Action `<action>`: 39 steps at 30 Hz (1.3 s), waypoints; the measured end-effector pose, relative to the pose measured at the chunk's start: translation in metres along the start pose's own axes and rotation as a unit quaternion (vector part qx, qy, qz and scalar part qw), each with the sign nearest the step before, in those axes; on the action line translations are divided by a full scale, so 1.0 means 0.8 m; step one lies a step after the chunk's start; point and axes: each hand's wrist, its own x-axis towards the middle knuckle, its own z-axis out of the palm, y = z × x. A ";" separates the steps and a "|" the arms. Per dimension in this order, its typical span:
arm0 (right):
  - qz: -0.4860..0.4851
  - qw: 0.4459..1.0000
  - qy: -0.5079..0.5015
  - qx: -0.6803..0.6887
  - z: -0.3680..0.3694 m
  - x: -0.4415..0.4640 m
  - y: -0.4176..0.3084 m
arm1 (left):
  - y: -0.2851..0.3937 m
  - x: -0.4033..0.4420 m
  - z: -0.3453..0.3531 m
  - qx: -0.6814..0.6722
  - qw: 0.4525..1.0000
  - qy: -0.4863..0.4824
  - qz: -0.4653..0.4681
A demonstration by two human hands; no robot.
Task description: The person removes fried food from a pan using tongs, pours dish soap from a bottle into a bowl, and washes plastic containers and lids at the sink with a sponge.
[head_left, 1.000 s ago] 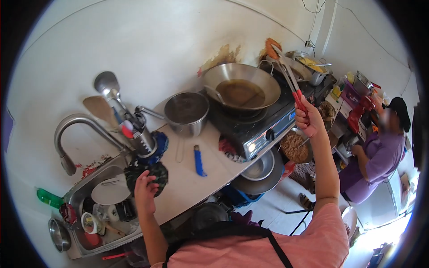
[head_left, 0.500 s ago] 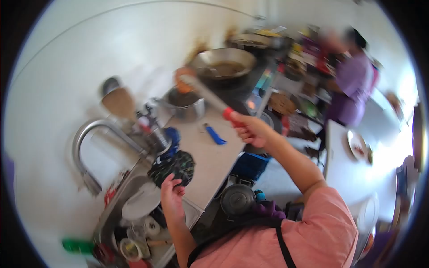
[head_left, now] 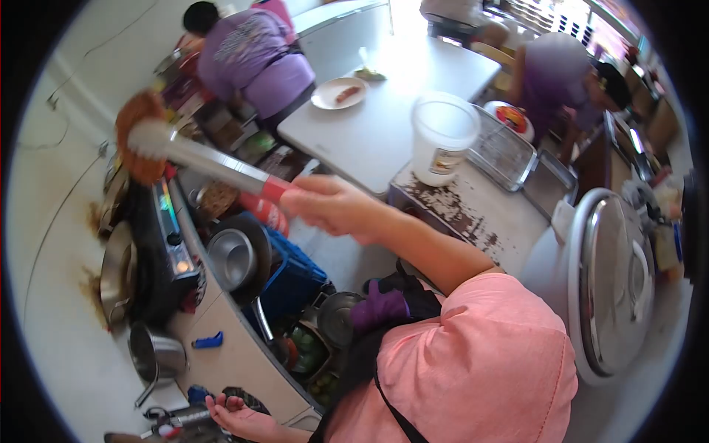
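A small rectangular label (head_left: 445,161) is marking the tall translucent plastic bucket (head_left: 430,140), and greyish print (head_left: 244,46) is crossing a purple cloth shirt (head_left: 277,83); neither is reading legibly.

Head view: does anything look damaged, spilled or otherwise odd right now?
Yes: the tabletop under the plastic tub shows ragged brown patches, as if its white surface were peeling. The wall by the wok is stained brown, perhaps scorched.

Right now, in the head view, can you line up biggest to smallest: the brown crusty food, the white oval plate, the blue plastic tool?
1. Brown crusty food
2. White oval plate
3. Blue plastic tool
This is apparent size only.
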 end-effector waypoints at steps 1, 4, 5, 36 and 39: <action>-0.022 0.998 0.053 0.008 -0.024 -0.013 -0.005 | 0.001 0.006 0.012 -0.023 0.999 0.011 -0.039; -0.085 0.972 0.211 0.050 -0.079 -0.059 -0.021 | 0.014 0.012 0.060 -0.028 0.998 -0.010 -0.060; -0.102 0.958 0.266 0.041 -0.096 -0.075 -0.024 | 0.006 0.017 0.064 -0.020 0.997 -0.033 -0.063; 0.331 0.464 0.686 -0.453 -0.357 -0.291 0.134 | -0.037 0.018 0.162 -0.011 0.979 -0.144 -0.142; 0.331 0.464 0.669 -0.477 -0.354 -0.289 0.127 | -0.044 0.019 0.156 -0.017 0.976 -0.159 -0.149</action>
